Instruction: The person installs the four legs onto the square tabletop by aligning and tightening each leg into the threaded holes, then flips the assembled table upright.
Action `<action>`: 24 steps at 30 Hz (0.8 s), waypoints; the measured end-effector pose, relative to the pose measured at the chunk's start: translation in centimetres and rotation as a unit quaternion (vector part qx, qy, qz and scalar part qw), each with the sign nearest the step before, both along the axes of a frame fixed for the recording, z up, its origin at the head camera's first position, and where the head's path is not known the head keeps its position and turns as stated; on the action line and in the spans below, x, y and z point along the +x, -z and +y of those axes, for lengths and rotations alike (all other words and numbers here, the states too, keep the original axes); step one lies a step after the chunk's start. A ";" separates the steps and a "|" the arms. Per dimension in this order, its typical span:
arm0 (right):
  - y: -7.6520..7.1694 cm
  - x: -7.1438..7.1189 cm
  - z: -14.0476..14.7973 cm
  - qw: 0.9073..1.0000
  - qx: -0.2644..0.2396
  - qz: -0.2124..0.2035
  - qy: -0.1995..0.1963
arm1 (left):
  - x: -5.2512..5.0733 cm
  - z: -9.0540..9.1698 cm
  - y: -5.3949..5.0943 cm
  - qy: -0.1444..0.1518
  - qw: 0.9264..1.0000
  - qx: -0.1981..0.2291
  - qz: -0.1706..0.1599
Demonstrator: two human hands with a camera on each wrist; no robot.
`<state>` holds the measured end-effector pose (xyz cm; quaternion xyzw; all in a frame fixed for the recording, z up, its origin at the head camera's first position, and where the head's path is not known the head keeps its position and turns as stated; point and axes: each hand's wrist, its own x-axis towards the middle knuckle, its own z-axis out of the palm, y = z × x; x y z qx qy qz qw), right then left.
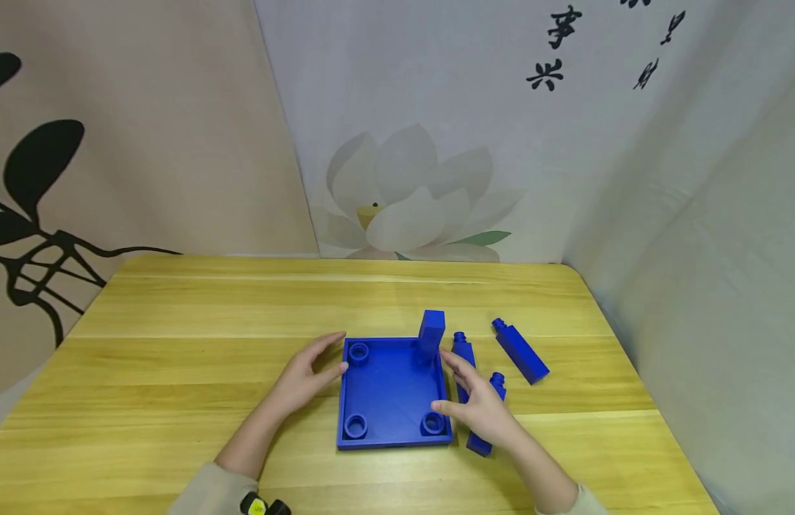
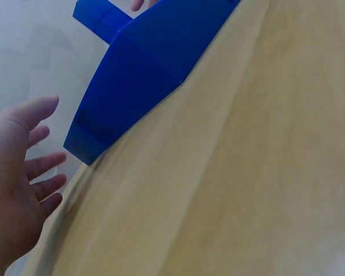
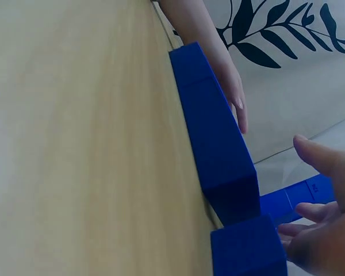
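Behind a yellow-brown, wood-grained table [image 1: 178,386] hang a beige cloth panel [image 1: 165,129] bearing a black leafy-branch print [image 1: 43,168], at left, and a pale grey cloth panel [image 1: 403,64] with a faded white lotus print [image 1: 410,207] below black brush-style characters [image 1: 545,74].

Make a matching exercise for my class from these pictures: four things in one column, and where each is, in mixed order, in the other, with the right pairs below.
Column 1
1. Upright blue block
2. Left hand
3. Rightmost loose block
4. Right hand

Column 2
A. Lying on the wooden table, apart from the blue tray
B. At the tray's right edge, near its near-right socket
C. At the tray's far-right corner
D. Beside the tray's left edge

Right pairs: 1-C, 2-D, 3-A, 4-B
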<state>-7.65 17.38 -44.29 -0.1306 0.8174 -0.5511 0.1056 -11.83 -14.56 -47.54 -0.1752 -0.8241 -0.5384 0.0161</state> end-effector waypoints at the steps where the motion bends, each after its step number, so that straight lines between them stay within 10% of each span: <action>1: 0.0 0.2 0.0 1.000 0.002 -0.003 -0.001 | 0.0 0.2 -0.4 0.000 1.000 0.000 0.001; 7: -0.2 1.3 -0.2 0.999 -0.001 -0.028 -0.018 | 0.3 1.0 -2.5 0.010 1.000 0.001 0.007; 14: -0.1 2.4 -0.5 0.999 -0.001 -0.040 -0.030 | -1.6 0.5 0.6 0.007 1.000 -0.008 -0.008; 24: 0.2 3.2 -1.1 0.999 0.022 -0.027 -0.022 | -2.4 0.2 1.1 0.012 0.999 -0.024 -0.032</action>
